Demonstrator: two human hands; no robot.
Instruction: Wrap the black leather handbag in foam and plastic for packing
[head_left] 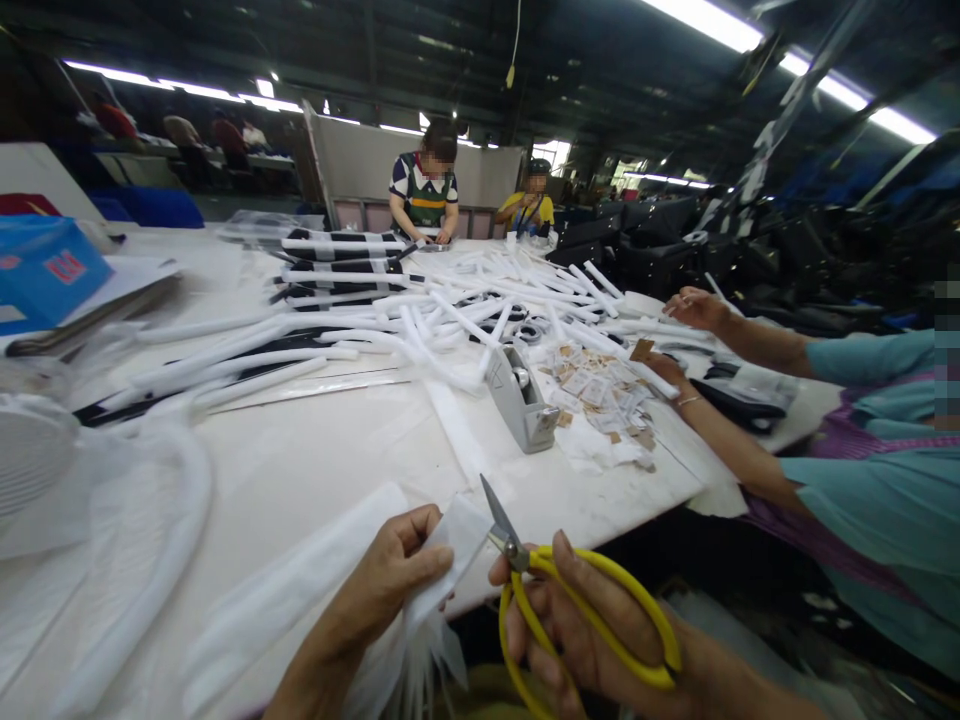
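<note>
My left hand (401, 575) pinches a thin white sheet (459, 540) between thumb and fingers at the table's front edge. Its lower part hangs down in loose strips. In my right hand (592, 610) is a pair of scissors (517, 555) with yellow handles, fingers through the loops. The blades are apart, their tips pointing up and left, beside the right edge of the sheet. Whether a blade touches the sheet I cannot tell. Just left of my left hand lies a soft white folded strip (300, 580) on the table.
A grey tape dispenser (523, 400) stands ahead on the white table (300, 450). Beyond it lie many white foam tubes (420, 335) and a heap of small paper packets (600, 390). At right, a co-worker's arms (720, 440) reach over the table. A blue box (52, 270) sits far left.
</note>
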